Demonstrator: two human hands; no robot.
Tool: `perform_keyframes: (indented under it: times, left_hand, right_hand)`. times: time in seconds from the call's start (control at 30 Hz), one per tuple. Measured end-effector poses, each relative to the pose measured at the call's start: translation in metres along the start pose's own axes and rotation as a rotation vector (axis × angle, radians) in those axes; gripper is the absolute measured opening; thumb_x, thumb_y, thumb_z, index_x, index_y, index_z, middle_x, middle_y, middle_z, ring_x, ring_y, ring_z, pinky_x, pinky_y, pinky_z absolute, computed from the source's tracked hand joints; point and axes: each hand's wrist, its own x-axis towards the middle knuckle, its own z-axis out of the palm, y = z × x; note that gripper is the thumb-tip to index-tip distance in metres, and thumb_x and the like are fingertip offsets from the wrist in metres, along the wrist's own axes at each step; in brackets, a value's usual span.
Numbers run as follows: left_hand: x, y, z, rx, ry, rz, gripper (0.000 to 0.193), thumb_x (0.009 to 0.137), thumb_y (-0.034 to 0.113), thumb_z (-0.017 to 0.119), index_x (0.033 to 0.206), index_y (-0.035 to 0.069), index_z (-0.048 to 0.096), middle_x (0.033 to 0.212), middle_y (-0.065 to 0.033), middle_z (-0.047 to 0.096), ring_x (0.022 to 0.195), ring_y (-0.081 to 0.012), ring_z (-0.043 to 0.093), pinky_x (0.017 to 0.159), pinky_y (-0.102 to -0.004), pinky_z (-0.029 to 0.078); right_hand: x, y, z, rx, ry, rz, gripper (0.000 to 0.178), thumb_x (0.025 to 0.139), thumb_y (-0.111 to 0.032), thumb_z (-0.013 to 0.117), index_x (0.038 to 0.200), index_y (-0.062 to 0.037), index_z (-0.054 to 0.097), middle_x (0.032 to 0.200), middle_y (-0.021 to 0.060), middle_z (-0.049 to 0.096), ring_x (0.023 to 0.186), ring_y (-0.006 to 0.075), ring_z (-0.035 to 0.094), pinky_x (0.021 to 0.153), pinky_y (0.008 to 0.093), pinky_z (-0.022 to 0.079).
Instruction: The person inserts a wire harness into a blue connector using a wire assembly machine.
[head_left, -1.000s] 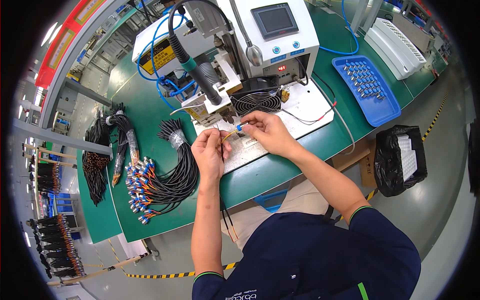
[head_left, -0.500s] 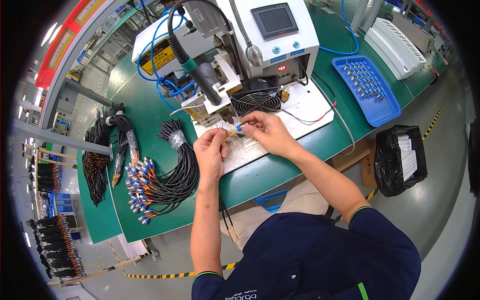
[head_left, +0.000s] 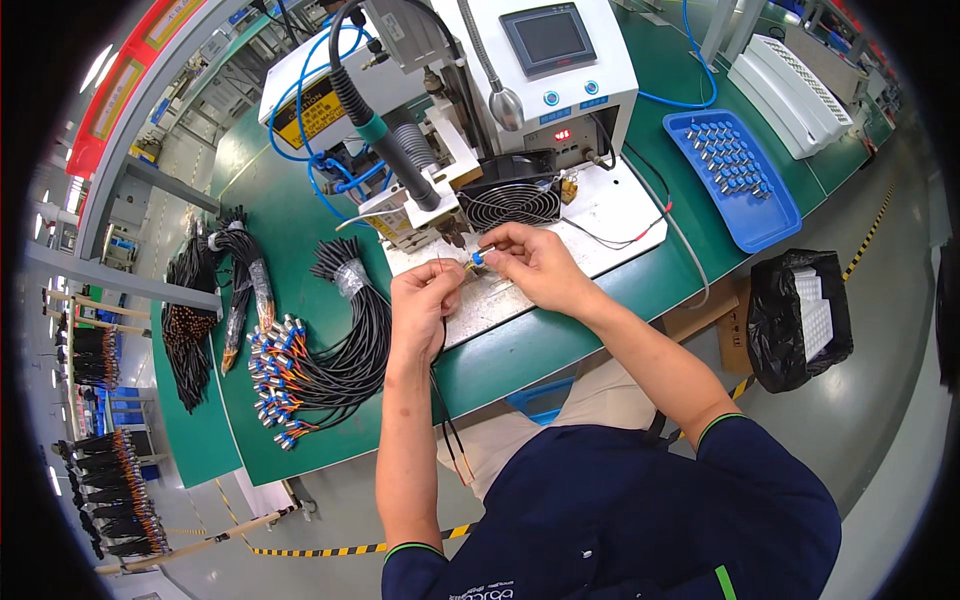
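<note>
- Small blue-and-silver cylindrical connector (head_left: 480, 257) is pinched between thumb and fingers of the right hand (head_left: 535, 268), just above the white metal base plate (head_left: 632, 215).
- Thin yellow wire (head_left: 469, 267) at the connector's left end is grasped by fingertips of the left hand (head_left: 425, 300); exact contact is hidden.
- Thin black cable (head_left: 446, 425) is hung below the left hand, over the table edge.
- Space beyond the hands is blocked by a black-and-teal rod-shaped tool (head_left: 400, 160) and a round black fan grille (head_left: 512, 205).
- Green tabletop (head_left: 500, 365) is occupied at left by a bundle of black cables (head_left: 365, 345), at right by a blue plastic tray (head_left: 765, 235) of connectors.
</note>
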Motion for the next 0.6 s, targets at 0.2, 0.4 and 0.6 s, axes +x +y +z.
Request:
perform_keyframes:
  times: [0.2, 0.4, 0.6]
  left_hand:
    - [0.011, 0.004, -0.007, 0.034, -0.040, -0.059, 0.005, 0.091, -0.004, 0.071, 0.087, -0.005, 0.072, 0.074, -0.0011, 0.063, 0.053, -0.0038, 0.040, 0.048, -0.0229, 0.026]
    - [0.013, 0.004, -0.002, 0.043, -0.009, -0.055, 0.002, 0.090, -0.005, 0.073, 0.088, -0.006, 0.073, 0.072, 0.0005, 0.061, 0.053, -0.0034, 0.040, 0.048, -0.0233, 0.025]
    - [0.011, -0.002, -0.002, 0.033, -0.004, -0.027, 0.003, 0.091, -0.004, 0.074, 0.090, -0.006, 0.073, 0.072, 0.0011, 0.061, 0.053, -0.0032, 0.040, 0.048, -0.0232, 0.025]
  right_hand:
    - [0.001, -0.003, -0.004, -0.052, -0.058, 0.047, 0.023, 0.103, -0.008, 0.070, 0.123, 0.0037, 0.069, 0.104, 0.0046, 0.074, 0.095, 0.0080, 0.069, 0.083, 0.0254, 0.057]
    - [0.000, -0.002, -0.004, -0.044, -0.052, 0.035, 0.022, 0.104, -0.008, 0.070, 0.123, 0.0031, 0.069, 0.103, 0.0040, 0.074, 0.093, 0.0075, 0.068, 0.082, 0.0249, 0.056]
    - [0.001, -0.001, -0.003, -0.056, -0.047, 0.024, 0.022, 0.104, -0.008, 0.070, 0.122, 0.0030, 0.070, 0.102, 0.0035, 0.074, 0.092, 0.0072, 0.068, 0.081, 0.0249, 0.056]
